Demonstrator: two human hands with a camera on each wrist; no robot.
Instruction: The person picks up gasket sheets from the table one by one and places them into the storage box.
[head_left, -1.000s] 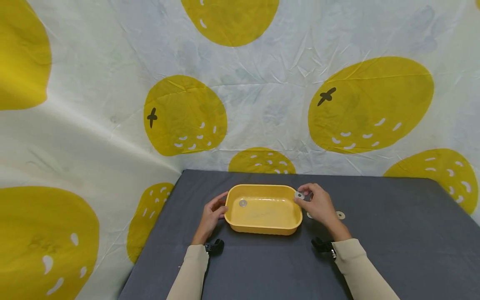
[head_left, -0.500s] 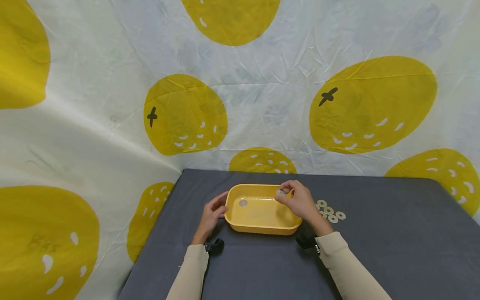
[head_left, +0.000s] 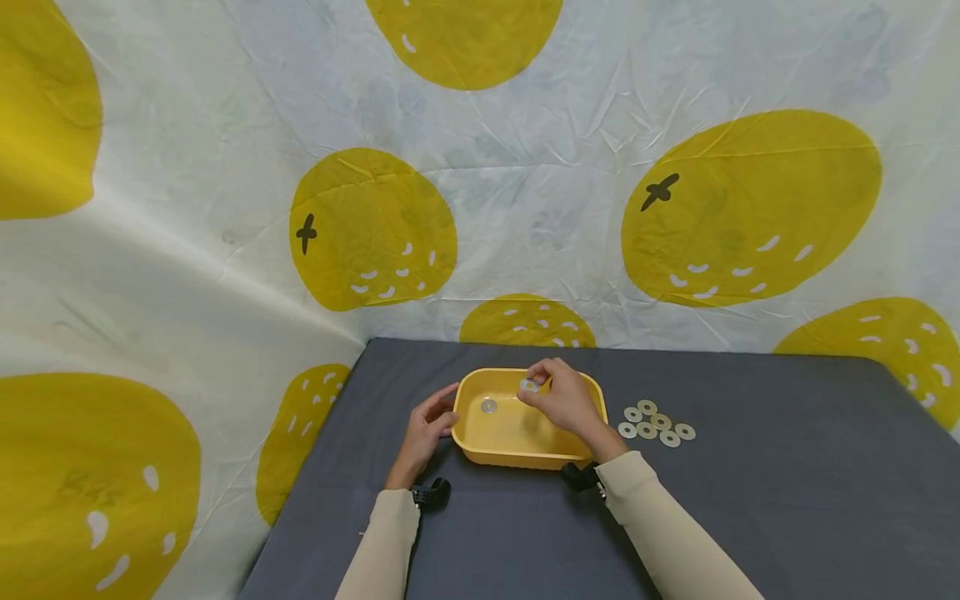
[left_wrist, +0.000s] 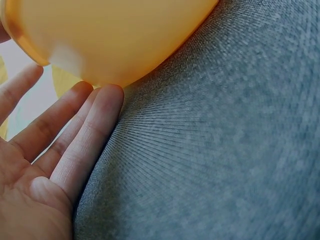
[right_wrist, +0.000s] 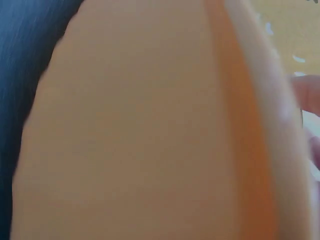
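Observation:
A yellow plastic tray [head_left: 525,460] with rounded corners sits on the dark cloth. My left hand [head_left: 422,433] holds its left end, thumb at the rim and the fingers spread along the outer wall; the left wrist view shows those fingers [left_wrist: 107,107] fairly straight, tips at the wall. Over the tray, my right hand [head_left: 562,402] pinches a flat metal washer [head_left: 529,385] between thumb and fingertips. Another washer [head_left: 489,406] lies on the tray's floor toward the left. In the right wrist view the tray wall [right_wrist: 135,125] fills most of the picture, hiding most of the hand.
Several loose washers [head_left: 661,422] lie in a cluster on the table [head_left: 787,467], just right of the tray. A white fabric backdrop [head_left: 525,225] with yellow fruit prints hangs behind the table and along its left side.
My right hand has moved left with the washer, from the tray's right rim to above its inside, uncovering the washer cluster. The left hand and tray have stayed put.

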